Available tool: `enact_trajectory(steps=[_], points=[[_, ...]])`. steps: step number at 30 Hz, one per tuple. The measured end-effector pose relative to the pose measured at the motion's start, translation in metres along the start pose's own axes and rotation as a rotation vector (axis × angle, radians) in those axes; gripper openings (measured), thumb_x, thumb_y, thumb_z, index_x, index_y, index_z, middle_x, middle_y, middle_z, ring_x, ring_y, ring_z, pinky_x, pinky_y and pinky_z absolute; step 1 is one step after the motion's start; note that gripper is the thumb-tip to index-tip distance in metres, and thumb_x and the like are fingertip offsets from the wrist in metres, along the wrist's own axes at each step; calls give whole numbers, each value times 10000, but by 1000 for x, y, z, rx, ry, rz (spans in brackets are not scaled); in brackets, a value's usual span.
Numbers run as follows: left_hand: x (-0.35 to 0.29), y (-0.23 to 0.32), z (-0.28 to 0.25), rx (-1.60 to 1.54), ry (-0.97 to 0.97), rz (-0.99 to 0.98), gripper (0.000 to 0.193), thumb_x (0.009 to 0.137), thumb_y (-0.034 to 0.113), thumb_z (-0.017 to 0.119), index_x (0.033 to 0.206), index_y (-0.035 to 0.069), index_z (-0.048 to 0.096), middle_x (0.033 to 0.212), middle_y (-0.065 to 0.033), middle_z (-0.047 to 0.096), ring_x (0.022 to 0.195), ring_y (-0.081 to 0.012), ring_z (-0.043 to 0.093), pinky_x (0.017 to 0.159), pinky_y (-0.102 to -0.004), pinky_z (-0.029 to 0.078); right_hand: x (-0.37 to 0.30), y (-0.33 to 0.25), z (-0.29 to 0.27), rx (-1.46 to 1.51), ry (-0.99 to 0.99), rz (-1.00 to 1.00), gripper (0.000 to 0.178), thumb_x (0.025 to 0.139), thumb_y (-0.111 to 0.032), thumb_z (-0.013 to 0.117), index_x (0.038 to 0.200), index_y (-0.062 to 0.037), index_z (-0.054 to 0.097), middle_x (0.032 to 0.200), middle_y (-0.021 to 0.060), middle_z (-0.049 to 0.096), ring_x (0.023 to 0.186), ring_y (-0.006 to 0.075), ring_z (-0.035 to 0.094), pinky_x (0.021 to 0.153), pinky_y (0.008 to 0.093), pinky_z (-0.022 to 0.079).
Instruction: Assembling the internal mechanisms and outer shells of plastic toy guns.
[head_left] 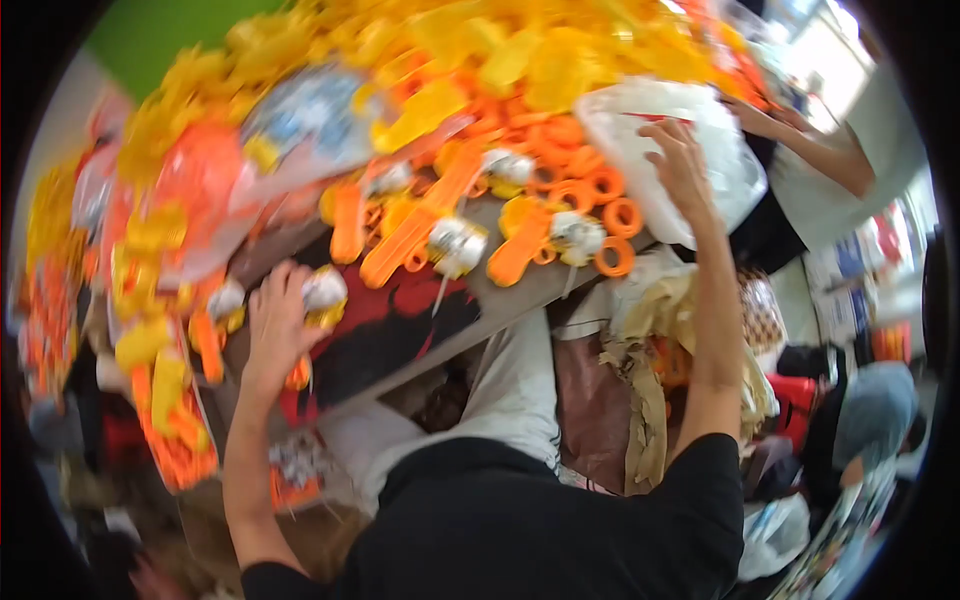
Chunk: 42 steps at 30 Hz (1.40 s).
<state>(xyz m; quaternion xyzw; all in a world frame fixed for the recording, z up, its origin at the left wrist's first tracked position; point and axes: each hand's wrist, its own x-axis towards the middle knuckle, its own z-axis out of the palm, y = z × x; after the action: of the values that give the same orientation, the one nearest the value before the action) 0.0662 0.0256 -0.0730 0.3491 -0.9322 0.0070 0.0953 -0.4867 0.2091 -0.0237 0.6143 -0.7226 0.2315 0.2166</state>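
Note:
My left hand (277, 330) lies at the left of the dark tabletop with its fingers stretched out. It covers part of a toy-like piece whose yellow and silver-white head (324, 290) shows beside the fingers; an orange end pokes out below. My right hand (680, 168) is raised in front of a white plastic bag (625, 130), fingers apart and nothing visible in them. Between the hands, several similar pieces lie in a row, among them one with a long orange handle (405, 245) and one with a shorter orange handle (520, 250). Orange rings (621, 217) sit near the bag.
A heap of yellow plastic parts (560, 65) fills the far side. Clear bags (310, 115) lie at left, by a box edge of orange and yellow parts (180, 430). Torn brown paper (640, 400) hangs by my right arm. At far right another person's arm (825, 160) reaches in.

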Motion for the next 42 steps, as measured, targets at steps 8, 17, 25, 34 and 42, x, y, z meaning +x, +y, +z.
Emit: enact_trajectory(steps=[8, 17, 25, 34, 42], points=[[-41, 6, -32, -421, 146, -85, 399, 874, 71, 663, 1267, 117, 611, 1422, -128, 514, 1325, -378, 481, 1097, -455, 409, -9, 41, -1, -174, -194, -17, 97, 875, -83, 677, 944, -16, 668, 1006, 110, 666, 1030, 299, 635, 893, 394, 484], [-100, 72, 28, -4, 356, -192, 241, 757, 108, 657, 996, 80, 673, 1299, -124, 554, 1213, -319, 533, 1021, -450, 422, -29, -182, -3, 924, -284, 98, 109, 1012, -30, 551, 1073, -2, 637, 1374, 190, 586, 1265, 237, 555, 1073, 370, 431], [-93, 67, 20, 360, 173, -147, 171, 787, 187, 641, 877, 92, 752, 1126, -46, 588, 1040, -223, 553, 794, -376, 503, -80, -365, 98, 1173, -470, 171, 225, 931, -26, 687, 1151, -27, 636, 1064, 54, 639, 861, 121, 598, 807, 238, 480], [-81, 49, -4, 392, 62, 150, 208, 810, 255, 616, 884, 170, 792, 1057, -5, 604, 1082, -218, 531, 809, -374, 432, -70, -356, 86, 1825, -674, 545, 507, 964, -107, 618, 1432, 34, 484, 1205, 119, 637, 981, 178, 657, 904, 285, 520], [-66, 20, -20, 281, -74, 354, 134, 732, 189, 684, 823, 124, 758, 1019, -33, 627, 1105, -224, 552, 914, -353, 441, -74, -372, 101, 2223, -644, 811, 508, 995, -167, 610, 1449, -5, 450, 1261, 179, 621, 995, 206, 646, 873, 292, 549]])
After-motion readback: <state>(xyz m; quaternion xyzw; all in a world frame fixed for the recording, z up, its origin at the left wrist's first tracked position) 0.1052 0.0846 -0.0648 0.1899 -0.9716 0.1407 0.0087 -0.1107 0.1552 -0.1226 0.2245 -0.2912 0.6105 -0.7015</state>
